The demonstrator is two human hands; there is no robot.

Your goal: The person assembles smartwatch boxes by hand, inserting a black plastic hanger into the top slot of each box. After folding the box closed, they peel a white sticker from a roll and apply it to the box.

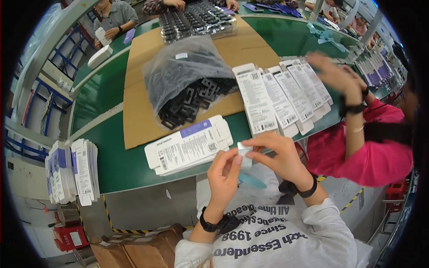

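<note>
Both hands pinch one small clear plastic film (243,149) — left hand (223,172) from below, right hand (275,156) from above — just beside the flat white boxes (190,145) on the green bench (118,167).

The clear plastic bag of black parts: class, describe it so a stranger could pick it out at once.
Start at the long green table and find the brown cardboard sheet lying across it. On that sheet sits the plastic bag, its open mouth spilling black frame-shaped parts toward the person's hands. Unlike the flat white boxes around it, it is crumpled, see-through and dark inside.
</note>
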